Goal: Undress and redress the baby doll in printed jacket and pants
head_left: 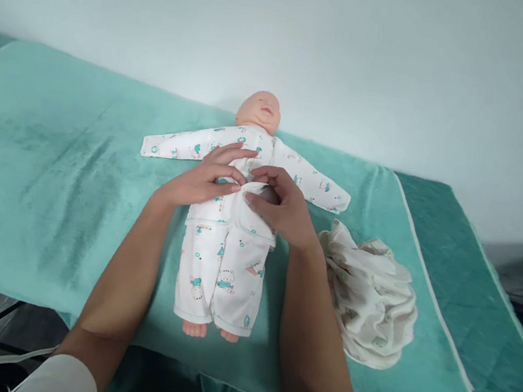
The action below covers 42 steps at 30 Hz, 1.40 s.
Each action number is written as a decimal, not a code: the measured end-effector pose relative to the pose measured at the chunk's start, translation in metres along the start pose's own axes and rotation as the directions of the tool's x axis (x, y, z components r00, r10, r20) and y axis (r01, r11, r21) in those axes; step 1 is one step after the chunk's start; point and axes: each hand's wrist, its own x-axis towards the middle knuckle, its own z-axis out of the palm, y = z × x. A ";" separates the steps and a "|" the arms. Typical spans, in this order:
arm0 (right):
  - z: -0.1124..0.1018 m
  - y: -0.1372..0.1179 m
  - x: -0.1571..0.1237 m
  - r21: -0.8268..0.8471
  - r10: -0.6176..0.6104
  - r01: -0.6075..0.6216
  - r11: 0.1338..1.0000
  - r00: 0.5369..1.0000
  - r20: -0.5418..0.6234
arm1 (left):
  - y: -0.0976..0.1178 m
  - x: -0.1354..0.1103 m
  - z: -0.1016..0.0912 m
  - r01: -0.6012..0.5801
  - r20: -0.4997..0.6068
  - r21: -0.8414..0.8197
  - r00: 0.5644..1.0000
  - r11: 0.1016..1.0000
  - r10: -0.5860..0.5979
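Observation:
A baby doll (260, 110) lies on its back, dressed in a white printed top (181, 144) and matching trousers (198, 265). Both sleeves stretch out to the sides, and the doll's feet show below the trouser legs. My left hand (208, 175) rests over the doll's belly, thumb and forefinger closed on the top's front edge near a small fastening. From the other side my right hand (282, 202) pinches the opposite front edge and lifts it a little, so a dark gap shows under the cloth. The fastening itself is too small to make out.
A crumpled heap of off-white cloth (373, 302) lies right of the doll. Beneath everything is a green velvety cover (52, 160) on a table, with a darker green strip (458, 249) at the right. A pale wall (285, 30) stands behind. A white cable (0, 359) runs at lower left.

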 end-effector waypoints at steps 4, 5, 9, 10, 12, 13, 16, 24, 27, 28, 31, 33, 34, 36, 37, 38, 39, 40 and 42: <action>-0.001 0.002 0.001 0.224 0.061 -0.063 0.973 0.998 0.018 | -0.002 0.000 0.000 -0.016 -0.015 -0.006 1.000 1.000 0.016; -0.001 0.002 0.001 0.236 0.063 -0.066 0.969 0.998 0.022 | -0.002 0.000 0.001 -0.016 -0.021 -0.002 1.000 1.000 0.016; -0.002 0.003 0.001 0.226 0.057 -0.060 0.972 0.998 0.020 | -0.001 0.002 0.006 -0.011 -0.072 0.033 0.997 0.999 0.013; -0.001 0.003 0.001 0.239 0.052 -0.055 0.970 0.999 0.017 | 0.000 0.002 0.007 -0.008 -0.090 0.039 0.996 0.999 0.012; 0.001 0.004 0.001 0.279 0.047 -0.041 0.959 0.999 -0.013 | 0.001 0.004 0.010 0.005 -0.127 0.027 0.992 1.000 -0.002; 0.002 0.005 0.002 0.296 0.053 -0.034 0.955 0.997 -0.056 | 0.001 0.004 0.012 0.012 -0.151 0.009 0.989 1.000 -0.010; 0.002 0.012 0.007 0.278 0.079 0.008 0.961 0.951 -0.300 | -0.002 0.007 0.014 0.055 -0.310 -0.050 0.948 0.997 -0.068; -0.045 0.053 0.007 -0.081 0.289 -0.409 0.909 0.757 -0.587 | -0.047 -0.006 -0.006 0.488 -0.781 -0.258 0.402 0.834 -0.477; -0.070 0.069 -0.003 -0.240 0.327 -0.522 0.818 0.766 -0.554 | -0.057 -0.017 -0.012 0.570 -0.806 -0.219 0.351 0.792 -0.476; -0.078 0.074 -0.008 -0.267 0.331 -0.539 0.798 0.764 -0.553 | -0.057 -0.020 -0.013 0.588 -0.813 -0.198 0.348 0.785 -0.466; -0.093 0.080 -0.020 -0.282 0.290 -0.547 0.788 0.734 -0.614 | -0.050 -0.023 -0.011 0.635 -0.857 -0.066 0.359 0.770 -0.370; -0.091 0.076 -0.023 -0.312 0.161 -0.466 0.828 0.730 -0.664 | -0.044 -0.019 -0.008 0.617 -0.847 0.107 0.467 0.780 -0.253; -0.086 0.072 -0.023 -0.348 0.075 -0.392 0.851 0.748 -0.659 | -0.043 -0.014 -0.006 0.579 -0.810 0.202 0.552 0.790 -0.197; -0.068 0.063 -0.015 -0.445 -0.093 -0.205 0.872 0.822 -0.562 | -0.042 -0.004 -0.002 0.483 -0.689 0.343 0.713 0.806 -0.134; -0.058 0.059 -0.009 -0.489 -0.153 -0.112 0.865 0.869 -0.471 | -0.044 0.001 0.001 0.457 -0.631 0.381 0.764 0.804 -0.135; -0.049 0.056 -0.001 -0.522 -0.192 -0.034 0.852 0.908 -0.372 | -0.046 0.006 0.003 0.452 -0.589 0.405 0.794 0.795 -0.151; -0.040 0.054 0.008 -0.546 -0.215 0.026 0.837 0.934 -0.285 | -0.048 0.010 0.005 0.465 -0.566 0.416 0.805 0.781 -0.177; -0.034 0.054 0.018 -0.563 -0.229 0.068 0.824 0.948 -0.220 | -0.051 0.013 0.007 0.489 -0.561 0.419 0.802 0.765 -0.205; -0.027 0.057 0.036 -0.593 -0.237 0.098 0.799 0.958 -0.160 | -0.055 0.019 0.010 0.534 -0.572 0.418 0.783 0.735 -0.244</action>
